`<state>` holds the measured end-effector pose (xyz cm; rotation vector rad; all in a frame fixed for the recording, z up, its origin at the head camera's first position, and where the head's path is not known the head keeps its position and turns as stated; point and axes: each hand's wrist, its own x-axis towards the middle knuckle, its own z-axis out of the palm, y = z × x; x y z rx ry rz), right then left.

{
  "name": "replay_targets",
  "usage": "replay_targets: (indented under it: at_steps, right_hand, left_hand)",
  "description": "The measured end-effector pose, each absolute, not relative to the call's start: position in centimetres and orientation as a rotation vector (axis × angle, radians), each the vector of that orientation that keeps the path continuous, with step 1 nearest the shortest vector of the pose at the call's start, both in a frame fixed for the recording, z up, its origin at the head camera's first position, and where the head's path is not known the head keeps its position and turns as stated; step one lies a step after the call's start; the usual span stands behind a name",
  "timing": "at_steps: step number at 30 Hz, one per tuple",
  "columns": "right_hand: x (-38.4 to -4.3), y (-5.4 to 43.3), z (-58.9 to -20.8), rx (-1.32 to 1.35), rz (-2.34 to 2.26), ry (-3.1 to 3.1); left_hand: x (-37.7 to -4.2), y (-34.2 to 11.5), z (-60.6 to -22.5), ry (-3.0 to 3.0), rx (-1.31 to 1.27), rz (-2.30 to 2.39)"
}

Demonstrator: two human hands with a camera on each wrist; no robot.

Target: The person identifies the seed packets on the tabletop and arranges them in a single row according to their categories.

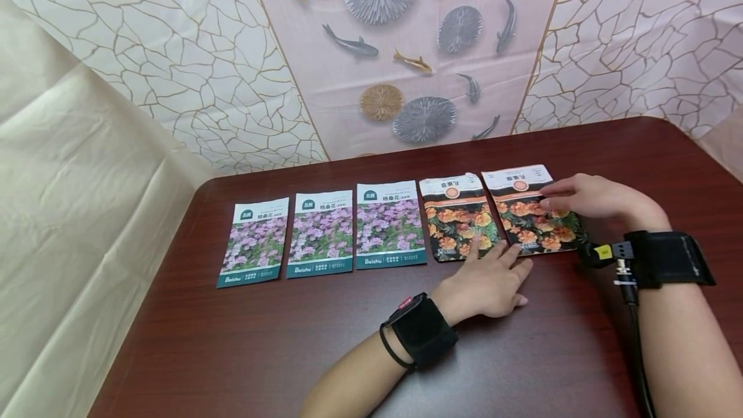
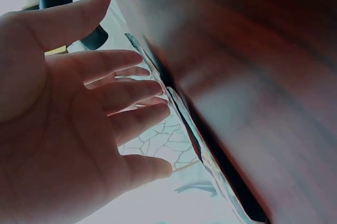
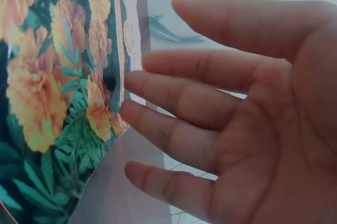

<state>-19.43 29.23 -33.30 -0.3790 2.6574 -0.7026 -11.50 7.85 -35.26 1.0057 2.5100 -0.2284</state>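
Two seed packets with orange marigold pictures lie side by side at the right of the row in the head view. My left hand (image 1: 490, 286) reaches over the lower edge of the inner marigold packet (image 1: 455, 211), its fingers straight and spread. Beside it, the outer marigold packet (image 1: 525, 208) has my right hand (image 1: 589, 199) at its right edge, fingers extended over the printed flowers. In the right wrist view, those fingers (image 3: 179, 97) are nearly straight and nothing lies in the palm. The left wrist view shows the left palm (image 2: 68, 113) likewise bare, fingertips right at the packets' edge.
Three purple-flower seed packets, the left one (image 1: 253, 242), the middle one (image 1: 320, 233) and the right one (image 1: 391, 224), continue the row leftward on the dark red table (image 1: 244, 347). A patterned cloth (image 1: 406, 63) hangs behind. A black cable (image 1: 635, 347) runs along the right forearm.
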Motion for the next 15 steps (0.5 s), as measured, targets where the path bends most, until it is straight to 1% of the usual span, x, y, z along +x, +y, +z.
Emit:
replay_targets:
  at_steps: [8,15]
  right_hand:
    - [-19.5,29.3,-33.2,-0.35,-0.709,2.693]
    - [-19.4,29.3,-33.2,-0.325,-0.751,2.671]
  left_hand:
    - [-11.6,5.8,-34.7,2.618,1.025,-0.171]
    - [-12.6,3.1,-34.2,2.705,0.991,-0.063]
